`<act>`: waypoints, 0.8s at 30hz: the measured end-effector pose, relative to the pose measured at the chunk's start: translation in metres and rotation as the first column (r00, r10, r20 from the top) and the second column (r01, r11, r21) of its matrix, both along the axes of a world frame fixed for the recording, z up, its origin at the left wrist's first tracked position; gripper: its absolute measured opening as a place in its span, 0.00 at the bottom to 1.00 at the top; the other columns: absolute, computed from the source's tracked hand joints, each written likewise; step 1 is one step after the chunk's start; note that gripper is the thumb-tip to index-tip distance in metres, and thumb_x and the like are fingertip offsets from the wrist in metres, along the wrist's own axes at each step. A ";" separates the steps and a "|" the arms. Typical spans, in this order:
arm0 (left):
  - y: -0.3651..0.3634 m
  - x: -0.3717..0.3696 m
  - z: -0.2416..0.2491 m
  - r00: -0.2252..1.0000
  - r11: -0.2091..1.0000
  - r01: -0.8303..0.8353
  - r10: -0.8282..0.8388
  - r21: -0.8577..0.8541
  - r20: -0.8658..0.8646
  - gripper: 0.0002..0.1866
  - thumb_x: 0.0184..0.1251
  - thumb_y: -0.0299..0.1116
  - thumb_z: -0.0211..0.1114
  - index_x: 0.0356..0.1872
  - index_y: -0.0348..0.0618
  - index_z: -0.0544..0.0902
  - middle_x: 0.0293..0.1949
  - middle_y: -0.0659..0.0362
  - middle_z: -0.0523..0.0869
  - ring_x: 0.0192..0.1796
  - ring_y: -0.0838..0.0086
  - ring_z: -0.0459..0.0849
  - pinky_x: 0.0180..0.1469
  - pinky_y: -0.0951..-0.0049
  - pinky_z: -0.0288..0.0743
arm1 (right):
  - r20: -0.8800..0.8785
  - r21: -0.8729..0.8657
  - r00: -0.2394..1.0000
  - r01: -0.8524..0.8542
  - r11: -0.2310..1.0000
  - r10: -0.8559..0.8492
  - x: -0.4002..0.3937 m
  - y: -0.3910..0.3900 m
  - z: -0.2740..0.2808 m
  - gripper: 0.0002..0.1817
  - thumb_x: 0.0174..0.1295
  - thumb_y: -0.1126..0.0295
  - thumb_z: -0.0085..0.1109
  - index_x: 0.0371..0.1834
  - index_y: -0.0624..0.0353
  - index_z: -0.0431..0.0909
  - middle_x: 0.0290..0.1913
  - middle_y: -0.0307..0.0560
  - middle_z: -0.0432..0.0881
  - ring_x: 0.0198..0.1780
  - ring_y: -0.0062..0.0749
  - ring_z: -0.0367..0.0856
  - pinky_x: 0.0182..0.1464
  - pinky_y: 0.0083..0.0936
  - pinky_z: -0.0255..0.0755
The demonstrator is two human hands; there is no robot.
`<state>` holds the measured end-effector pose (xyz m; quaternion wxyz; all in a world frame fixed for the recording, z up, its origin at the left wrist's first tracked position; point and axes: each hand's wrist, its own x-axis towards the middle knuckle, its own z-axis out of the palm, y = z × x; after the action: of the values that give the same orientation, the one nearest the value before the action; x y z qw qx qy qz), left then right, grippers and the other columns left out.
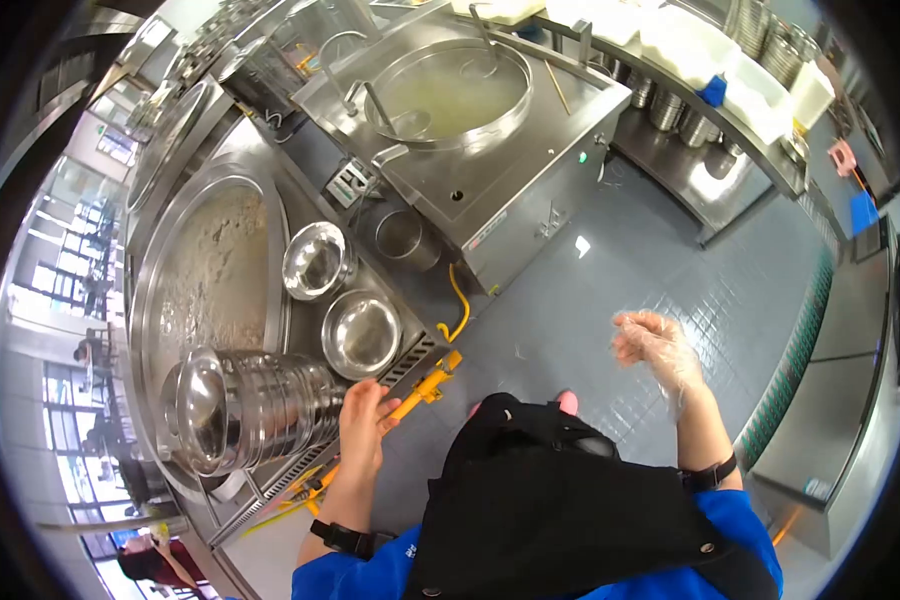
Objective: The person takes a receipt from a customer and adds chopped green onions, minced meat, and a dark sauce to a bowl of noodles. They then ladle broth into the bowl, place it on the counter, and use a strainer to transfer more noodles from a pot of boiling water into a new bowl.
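Note:
My left hand [363, 425] grips the end of a stack of steel bowls [250, 405] that lies on its side at the edge of a steel counter. Two single steel bowls stand upright just beyond it, one near [361, 333] and one farther [316, 260]. My right hand [653, 345] wears a clear plastic glove. It hangs in the air over the grey tiled floor with fingers loosely spread, holding nothing.
A large round vat of brothy liquid [215, 270] fills the counter on the left. A steel cooker with a pot of pale liquid and ladles [455, 90] stands ahead. A yellow hose [457, 300] runs down beside it. White tubs and steel containers line the far shelves [710, 60].

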<state>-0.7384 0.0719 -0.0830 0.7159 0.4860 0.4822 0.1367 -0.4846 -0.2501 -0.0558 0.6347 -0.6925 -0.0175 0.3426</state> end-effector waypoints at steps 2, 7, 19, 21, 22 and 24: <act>-0.004 0.013 -0.024 0.971 0.967 -0.234 0.226 -0.100 -0.079 0.25 0.69 0.44 0.61 0.61 0.42 0.66 0.54 0.54 0.72 0.45 0.69 0.81 0.38 0.73 0.75 | -0.005 0.022 1.000 -0.025 0.999 0.025 0.033 -0.004 -0.003 0.15 0.64 0.65 0.60 0.47 0.66 0.79 0.33 0.45 0.83 0.31 0.26 0.81 0.35 0.23 0.78; 0.015 0.034 -0.081 0.780 0.758 -0.622 0.623 -0.197 -0.063 0.28 0.65 0.44 0.64 0.62 0.46 0.65 0.61 0.51 0.66 0.46 0.62 0.80 0.43 0.67 0.80 | 0.030 -0.061 0.979 -0.200 0.978 0.202 0.122 0.040 0.002 0.16 0.64 0.65 0.61 0.47 0.66 0.79 0.32 0.45 0.83 0.31 0.26 0.81 0.36 0.24 0.77; 0.015 0.079 -0.089 0.515 0.497 -0.854 0.849 -0.152 -0.115 0.26 0.56 0.19 0.52 0.58 0.45 0.67 0.50 0.52 0.76 0.48 0.59 0.81 0.46 0.59 0.84 | 0.233 -0.256 0.785 -0.520 0.815 0.574 0.358 0.211 0.027 0.13 0.66 0.63 0.56 0.42 0.63 0.81 0.28 0.38 0.81 0.31 0.21 0.79 0.33 0.21 0.75; 0.001 0.100 -0.068 0.533 0.517 -0.843 0.840 -0.148 -0.101 0.22 0.56 0.19 0.52 0.55 0.44 0.69 0.48 0.53 0.77 0.48 0.62 0.81 0.46 0.61 0.84 | 0.311 -0.389 0.692 -0.533 0.752 0.651 0.399 0.254 0.032 0.13 0.65 0.63 0.55 0.41 0.62 0.81 0.28 0.38 0.82 0.31 0.23 0.80 0.35 0.24 0.75; -0.007 0.108 -0.062 0.553 0.538 -0.829 0.829 -0.152 -0.079 0.22 0.56 0.19 0.51 0.55 0.44 0.69 0.48 0.53 0.77 0.47 0.63 0.82 0.45 0.63 0.83 | 0.351 -0.498 0.599 -0.531 0.685 0.720 0.420 0.281 0.037 0.13 0.65 0.64 0.54 0.40 0.62 0.81 0.29 0.38 0.83 0.33 0.26 0.81 0.37 0.26 0.76; -0.022 0.122 -0.058 0.589 0.574 -0.803 0.805 -0.160 -0.068 0.23 0.56 0.19 0.51 0.55 0.46 0.70 0.48 0.55 0.78 0.45 0.66 0.82 0.44 0.67 0.82 | 0.448 -0.780 0.208 -0.385 0.494 0.870 0.473 0.340 0.017 0.12 0.63 0.65 0.52 0.40 0.60 0.81 0.31 0.40 0.85 0.37 0.34 0.84 0.43 0.30 0.77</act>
<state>-0.6162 0.0500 -0.1414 0.6184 0.1496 0.6555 0.4068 -0.0116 0.0897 -0.0383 0.1271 -0.8236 -0.5119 0.2087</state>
